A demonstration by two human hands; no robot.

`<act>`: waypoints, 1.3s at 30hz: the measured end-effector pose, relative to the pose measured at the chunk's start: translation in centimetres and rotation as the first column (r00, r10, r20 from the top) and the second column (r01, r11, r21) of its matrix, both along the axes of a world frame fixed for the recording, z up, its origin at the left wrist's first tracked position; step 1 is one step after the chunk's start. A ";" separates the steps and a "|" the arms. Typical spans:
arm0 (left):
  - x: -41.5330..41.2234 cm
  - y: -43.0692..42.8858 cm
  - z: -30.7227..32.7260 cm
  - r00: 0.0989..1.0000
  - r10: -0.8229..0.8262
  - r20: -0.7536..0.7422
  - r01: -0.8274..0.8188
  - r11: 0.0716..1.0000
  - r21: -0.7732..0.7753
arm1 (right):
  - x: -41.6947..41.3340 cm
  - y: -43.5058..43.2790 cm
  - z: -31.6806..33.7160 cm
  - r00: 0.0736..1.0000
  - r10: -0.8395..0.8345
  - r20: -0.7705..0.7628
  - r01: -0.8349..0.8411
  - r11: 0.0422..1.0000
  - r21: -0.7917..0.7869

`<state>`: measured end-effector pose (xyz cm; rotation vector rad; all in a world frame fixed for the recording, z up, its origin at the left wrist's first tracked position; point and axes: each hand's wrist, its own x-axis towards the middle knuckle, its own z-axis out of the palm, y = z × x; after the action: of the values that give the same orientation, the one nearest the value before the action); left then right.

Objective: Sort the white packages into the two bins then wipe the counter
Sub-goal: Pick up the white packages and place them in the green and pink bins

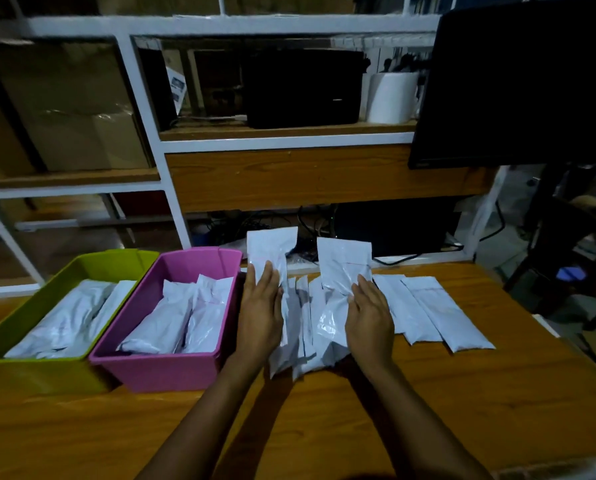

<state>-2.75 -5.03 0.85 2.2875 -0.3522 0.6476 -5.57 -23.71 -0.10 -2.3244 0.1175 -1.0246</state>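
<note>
Left hand (260, 306) gripped pkg (272, 247) by lower half, upright; right hand (369, 313) likewise gripped 2nd pkg (343, 265). Est. light, soft, slick film; I'd pinch mid-body, not corners.

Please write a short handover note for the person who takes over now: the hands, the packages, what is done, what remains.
Left hand holds one white package upright; right hand holds a second package.
Green bin and pink bin each contain some packages already.
A loose pile lies between the hands, and more flat packages lie right of it on the counter.
Remaining: sort these, then wipe; no cloth in view.
</note>
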 end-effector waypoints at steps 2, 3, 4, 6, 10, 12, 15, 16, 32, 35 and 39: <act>-2.0 0.8 1.0 1.000 0.001 0.026 -0.002 1.000 0.008 | -2.5 1.5 0.4 0.998 0.044 0.036 -0.047 0.996 0.075; -3.0 1.4 1.4 0.999 0.001 0.044 -0.002 1.000 0.014 | -3.6 2.3 0.6 0.996 0.072 0.053 -0.078 0.990 0.114; -4.1 1.9 1.8 0.998 0.004 0.064 -0.005 1.000 0.020 | -4.6 3.2 0.7 0.993 0.098 0.070 -0.108 0.983 0.147; -5.9 3.4 2.5 0.995 0.029 0.096 -0.032 0.999 0.037 | -6.0 5.2 1.1 0.983 0.136 0.119 -0.157 0.969 0.190; -8.3 7.4 3.1 0.986 0.084 0.147 -0.097 0.992 0.085 | -7.7 9.6 2.2 0.960 0.213 0.183 -0.251 0.944 0.214; -8.8 10.0 3.2 0.981 0.112 0.160 -0.130 0.986 0.104 | -7.8 11.8 2.7 0.947 0.256 0.192 -0.291 0.939 0.184; -9.0 14.4 3.5 0.975 0.168 0.147 -0.184 0.977 0.104 | -7.4 15.4 3.5 0.922 0.328 0.208 -0.363 0.918 0.162; -8.9 16.1 3.6 0.971 0.184 0.151 -0.202 0.973 0.109 | -7.1 16.7 3.6 0.915 0.345 0.211 -0.380 0.912 0.156; 2.3 43.8 3.2 0.984 0.181 0.006 -0.171 0.917 0.361 | 3.7 41.4 4.2 0.899 0.436 0.035 -0.437 0.891 0.126; 4.5 45.9 2.5 0.982 0.175 -0.067 -0.133 0.903 0.408 | 6.3 44.6 3.5 0.903 0.417 -0.106 -0.407 0.907 0.103; 6.9 46.6 2.1 0.958 0.140 -0.249 0.011 0.854 0.520 | 9.5 48.2 2.9 0.867 0.366 -0.339 -0.389 0.921 0.001</act>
<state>4.15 41.57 2.94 2.8761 -0.3424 0.2652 3.93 24.49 2.83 -2.4322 -0.2398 -0.4415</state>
